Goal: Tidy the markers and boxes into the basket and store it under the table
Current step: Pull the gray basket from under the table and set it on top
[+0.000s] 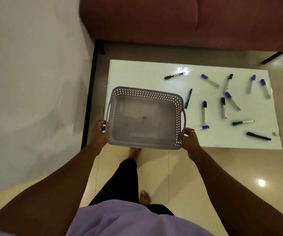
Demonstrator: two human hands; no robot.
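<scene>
Both hands hold the grey basket (145, 117). The left hand (100, 133) is wrapped tight around the near left corner, and the right hand (189, 139) is wrapped tight around the near right corner. The basket looks empty inside (only faint marks show on its floor). It sits over the left end of the white table (137, 72), with its near edge sticking out past the table toward the person. I cannot tell if it rests on the table or is just above it.

The markers are all to the right of the basket, spread over the table. The closest ones are the green marker (188, 98) just beside the basket's right wall and the blue-capped marker (202, 128) lying just past the right hand's fingers. Others, like the black pen (258, 136) and the far blue marker (265, 88), lie well away near the right end. They point every which way, so each one needs its own grab.

So the right hand is the nearer one for picking up, I think. The basket likely needs to be set down first, and then the right hand can reach sideways. I see no boxes on the table here. The red sofa (171, 23) stands behind the table.
</scene>
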